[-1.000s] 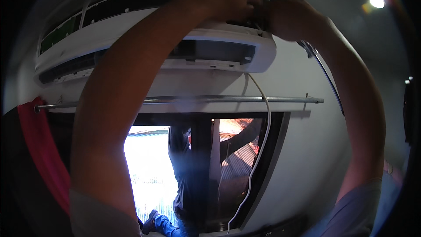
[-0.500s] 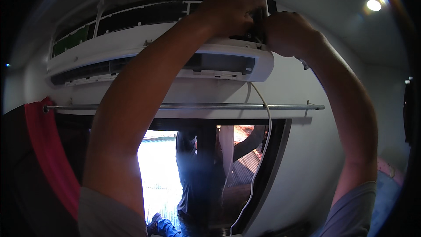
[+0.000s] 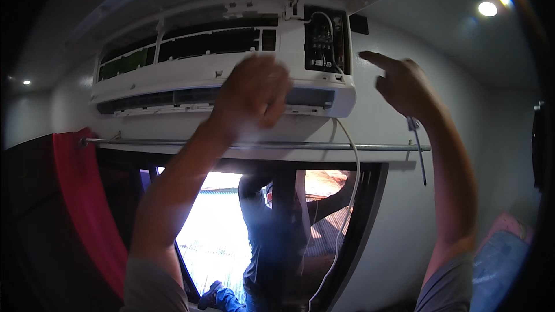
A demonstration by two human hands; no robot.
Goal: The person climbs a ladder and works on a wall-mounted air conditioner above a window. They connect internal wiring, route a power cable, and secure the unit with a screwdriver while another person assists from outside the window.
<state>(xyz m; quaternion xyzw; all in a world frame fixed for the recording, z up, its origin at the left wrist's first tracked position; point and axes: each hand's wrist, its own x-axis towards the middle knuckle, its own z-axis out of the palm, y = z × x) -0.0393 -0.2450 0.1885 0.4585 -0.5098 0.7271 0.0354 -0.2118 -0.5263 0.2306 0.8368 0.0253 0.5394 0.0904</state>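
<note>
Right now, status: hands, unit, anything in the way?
Left hand blurred, in front of air conditioner. Right hand beside its right end, thin rod below, grip unclear. Wiring compartment exposed, neither hand covering it. White cable hangs below.

This looks like a small indoor room, most likely in a home. A white air conditioner [image 3: 292, 52] is fixed high on a plain pale wall [image 3: 399, 214], below a ceiling [image 3: 430, 14] with round lights [image 3: 487, 9] set into it. Under the unit, a metal curtain rod [image 3: 277, 145] runs above a dark-framed window [image 3: 373, 208], with a red-pink curtain [image 3: 92, 208] hanging at its left end. Ridged roofing [image 3: 330, 231] shows through the glass. At the lower right lies a blue and pink bundle [image 3: 498, 263], perhaps bedding, though too dim to tell.
</note>
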